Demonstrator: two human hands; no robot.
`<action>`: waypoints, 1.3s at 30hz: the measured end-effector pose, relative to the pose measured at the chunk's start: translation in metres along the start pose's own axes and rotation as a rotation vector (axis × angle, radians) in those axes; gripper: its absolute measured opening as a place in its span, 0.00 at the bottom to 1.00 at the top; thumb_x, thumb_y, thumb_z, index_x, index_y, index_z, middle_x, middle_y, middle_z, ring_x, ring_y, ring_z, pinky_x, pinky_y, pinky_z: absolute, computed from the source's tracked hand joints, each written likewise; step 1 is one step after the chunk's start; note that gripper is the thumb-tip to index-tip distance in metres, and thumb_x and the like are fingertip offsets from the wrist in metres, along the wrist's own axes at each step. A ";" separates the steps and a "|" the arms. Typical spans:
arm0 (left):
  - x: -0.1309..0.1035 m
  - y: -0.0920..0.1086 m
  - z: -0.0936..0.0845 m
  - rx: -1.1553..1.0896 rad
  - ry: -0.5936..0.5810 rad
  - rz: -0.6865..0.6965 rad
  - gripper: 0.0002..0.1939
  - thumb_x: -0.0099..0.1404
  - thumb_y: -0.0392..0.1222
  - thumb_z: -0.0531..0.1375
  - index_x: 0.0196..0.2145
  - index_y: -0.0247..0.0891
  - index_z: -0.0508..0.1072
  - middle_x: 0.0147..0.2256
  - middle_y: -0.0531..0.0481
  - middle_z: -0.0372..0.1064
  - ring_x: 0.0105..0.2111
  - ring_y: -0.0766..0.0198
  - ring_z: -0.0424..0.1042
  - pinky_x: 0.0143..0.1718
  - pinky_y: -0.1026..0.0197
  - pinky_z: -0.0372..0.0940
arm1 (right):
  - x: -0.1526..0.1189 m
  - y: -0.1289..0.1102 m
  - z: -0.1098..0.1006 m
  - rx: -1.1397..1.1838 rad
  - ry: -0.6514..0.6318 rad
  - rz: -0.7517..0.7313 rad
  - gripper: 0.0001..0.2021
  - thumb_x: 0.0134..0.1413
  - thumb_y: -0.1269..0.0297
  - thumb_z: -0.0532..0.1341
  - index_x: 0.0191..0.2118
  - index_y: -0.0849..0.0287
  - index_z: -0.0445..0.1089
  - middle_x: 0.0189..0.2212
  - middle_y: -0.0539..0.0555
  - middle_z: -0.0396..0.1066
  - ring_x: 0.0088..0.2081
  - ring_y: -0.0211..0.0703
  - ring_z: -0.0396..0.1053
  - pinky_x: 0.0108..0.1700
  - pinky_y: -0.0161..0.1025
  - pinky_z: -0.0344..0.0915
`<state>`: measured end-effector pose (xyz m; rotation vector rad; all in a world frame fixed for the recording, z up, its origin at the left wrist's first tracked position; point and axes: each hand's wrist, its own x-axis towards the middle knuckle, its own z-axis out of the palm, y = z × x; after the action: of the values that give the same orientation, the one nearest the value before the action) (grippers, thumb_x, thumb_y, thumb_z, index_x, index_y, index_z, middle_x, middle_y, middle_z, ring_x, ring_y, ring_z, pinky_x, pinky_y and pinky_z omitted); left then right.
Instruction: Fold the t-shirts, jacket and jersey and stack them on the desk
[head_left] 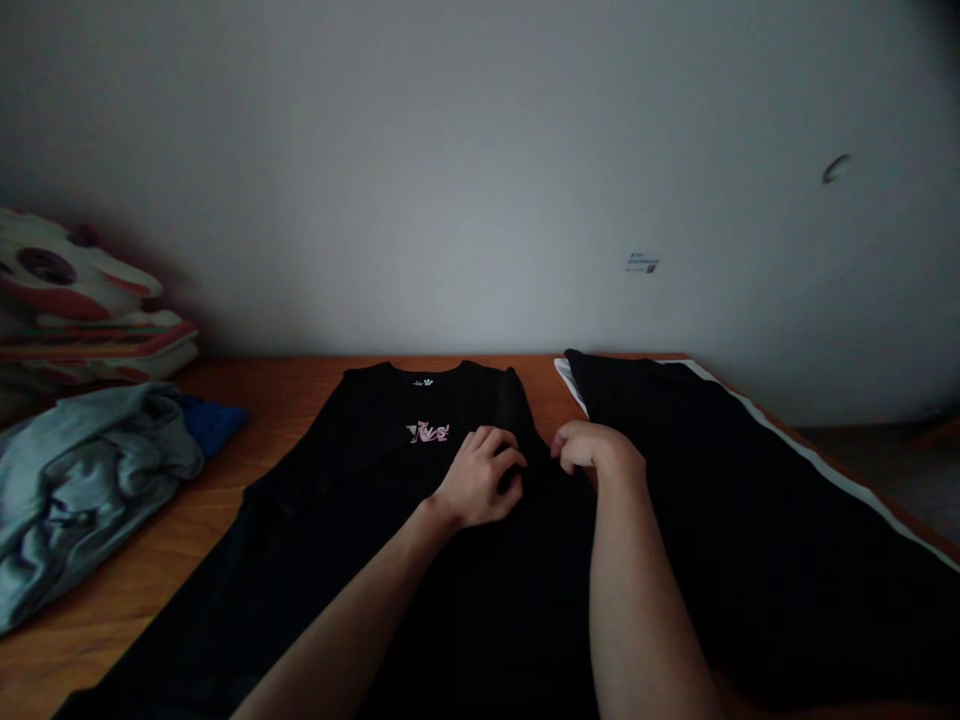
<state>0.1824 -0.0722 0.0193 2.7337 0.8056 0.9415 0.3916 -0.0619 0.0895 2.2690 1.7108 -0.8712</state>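
Observation:
A black T-shirt [360,490] with a small pink and white print on the chest lies spread on the wooden table, its collar toward the wall. My left hand [484,477] is on the shirt just right of the print, its fingers curled and closed on the dark cloth. Over the sleeve at the shirt's right side, my right hand [592,447] is bent down with its fingertips pinched on the sleeve cloth. The exact grip of both hands is hard to make out against the black fabric.
Black clothing with a white stripe [720,500] lies on the right. At the left are a crumpled grey garment [97,480], a blue cloth [212,424] and a red and white toy keyboard [97,340]. The wooden table [247,385] meets a pale wall behind.

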 end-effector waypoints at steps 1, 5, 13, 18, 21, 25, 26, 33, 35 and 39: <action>0.000 -0.001 -0.001 -0.022 0.002 -0.018 0.08 0.62 0.40 0.63 0.39 0.41 0.77 0.47 0.44 0.71 0.48 0.53 0.68 0.50 0.50 0.66 | -0.001 0.000 0.000 0.000 -0.005 0.001 0.18 0.34 0.80 0.68 0.33 0.53 0.81 0.35 0.48 0.80 0.39 0.44 0.77 0.34 0.32 0.67; 0.012 -0.024 -0.001 0.036 0.083 -0.358 0.12 0.68 0.45 0.58 0.45 0.40 0.76 0.48 0.41 0.71 0.49 0.52 0.69 0.55 0.48 0.64 | -0.008 -0.003 -0.003 0.003 -0.003 0.004 0.17 0.38 0.79 0.68 0.36 0.53 0.80 0.37 0.49 0.80 0.40 0.43 0.77 0.32 0.32 0.66; 0.047 -0.090 -0.016 0.009 -0.079 -0.851 0.10 0.61 0.46 0.66 0.38 0.39 0.79 0.46 0.39 0.76 0.52 0.46 0.72 0.52 0.50 0.67 | -0.001 -0.002 0.000 0.002 -0.023 0.009 0.11 0.38 0.75 0.72 0.31 0.53 0.79 0.35 0.50 0.79 0.39 0.45 0.77 0.32 0.34 0.66; 0.044 -0.100 -0.023 -0.151 -0.052 -0.929 0.09 0.68 0.44 0.60 0.42 0.38 0.75 0.31 0.48 0.78 0.34 0.60 0.79 0.35 0.63 0.70 | 0.002 0.001 0.001 0.004 -0.013 0.011 0.13 0.37 0.76 0.71 0.31 0.53 0.80 0.36 0.50 0.79 0.39 0.46 0.77 0.34 0.35 0.67; 0.032 -0.100 -0.027 -0.218 -0.027 -0.958 0.12 0.69 0.41 0.59 0.48 0.36 0.71 0.29 0.50 0.78 0.28 0.64 0.78 0.30 0.65 0.68 | 0.002 0.001 0.002 -0.005 -0.018 0.017 0.14 0.35 0.78 0.70 0.31 0.53 0.80 0.35 0.50 0.79 0.38 0.46 0.77 0.34 0.36 0.67; 0.011 -0.087 -0.029 -0.122 0.009 -0.884 0.10 0.67 0.41 0.61 0.46 0.39 0.72 0.28 0.52 0.76 0.30 0.61 0.77 0.34 0.62 0.66 | 0.003 0.000 0.003 -0.009 -0.025 0.024 0.17 0.35 0.80 0.69 0.34 0.53 0.81 0.34 0.49 0.79 0.37 0.45 0.77 0.33 0.35 0.67; 0.007 -0.083 -0.029 -0.077 0.019 -0.844 0.09 0.67 0.41 0.61 0.45 0.40 0.72 0.29 0.52 0.75 0.31 0.60 0.77 0.34 0.62 0.66 | 0.004 0.001 0.003 -0.010 -0.025 0.027 0.18 0.35 0.80 0.68 0.34 0.52 0.81 0.34 0.49 0.79 0.37 0.45 0.77 0.33 0.35 0.67; -0.003 -0.077 -0.026 -0.085 0.111 -0.830 0.08 0.70 0.42 0.55 0.44 0.41 0.73 0.31 0.52 0.75 0.32 0.61 0.76 0.36 0.62 0.65 | 0.004 0.003 0.003 -0.006 -0.020 0.032 0.18 0.33 0.82 0.67 0.31 0.52 0.79 0.33 0.49 0.79 0.37 0.46 0.77 0.32 0.34 0.67; -0.003 -0.077 -0.025 0.003 0.088 -0.808 0.09 0.69 0.42 0.57 0.45 0.40 0.73 0.35 0.49 0.76 0.36 0.58 0.76 0.39 0.59 0.66 | 0.002 0.002 0.002 -0.002 -0.016 0.032 0.18 0.33 0.83 0.66 0.31 0.52 0.79 0.34 0.49 0.79 0.38 0.46 0.77 0.32 0.34 0.67; 0.000 -0.060 -0.030 0.213 0.028 -0.478 0.13 0.66 0.42 0.59 0.47 0.40 0.74 0.47 0.41 0.74 0.48 0.49 0.71 0.49 0.49 0.65 | -0.003 0.002 0.000 0.003 0.007 0.022 0.17 0.35 0.80 0.67 0.32 0.51 0.79 0.35 0.49 0.79 0.39 0.47 0.77 0.33 0.35 0.66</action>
<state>0.1378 -0.0225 0.0257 2.5015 1.5521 0.8258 0.3932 -0.0651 0.0902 2.2906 1.6855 -0.8635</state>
